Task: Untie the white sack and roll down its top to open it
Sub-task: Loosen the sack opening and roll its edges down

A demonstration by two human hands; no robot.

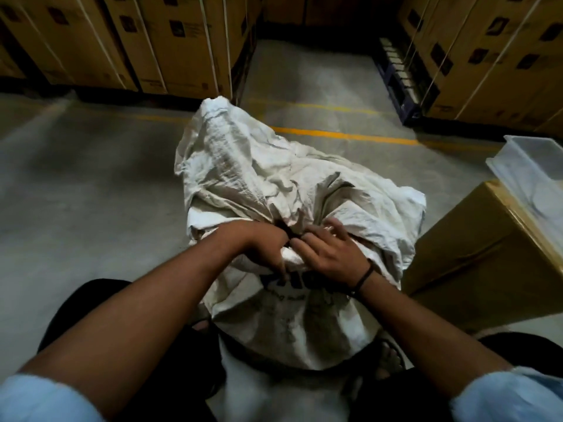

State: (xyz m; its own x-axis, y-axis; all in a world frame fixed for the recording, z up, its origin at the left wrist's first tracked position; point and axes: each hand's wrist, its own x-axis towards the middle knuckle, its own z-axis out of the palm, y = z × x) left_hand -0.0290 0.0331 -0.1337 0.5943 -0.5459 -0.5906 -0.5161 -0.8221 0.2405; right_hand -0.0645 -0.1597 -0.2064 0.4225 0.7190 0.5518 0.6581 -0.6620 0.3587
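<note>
A full white woven sack (292,318) with dark printing stands on the floor between my knees. Its loose, crumpled top (243,153) flops away from me, gathered at a dark neck in the middle. My left hand (262,248) is curled at that neck, its fingers pinched into the bunched cloth. My right hand (329,254), with a dark band at the wrist, lies on the sack just right of the neck, fingers spread and bent onto the fabric. Whatever ties the neck is hidden under my fingers.
A brown cardboard box (475,260) stands close on the right, with a clear plastic bin (536,172) on top. Strapped cartons (122,44) line the back left, more cartons (493,56) on a dark pallet at the back right. A yellow line (344,135) crosses the concrete floor.
</note>
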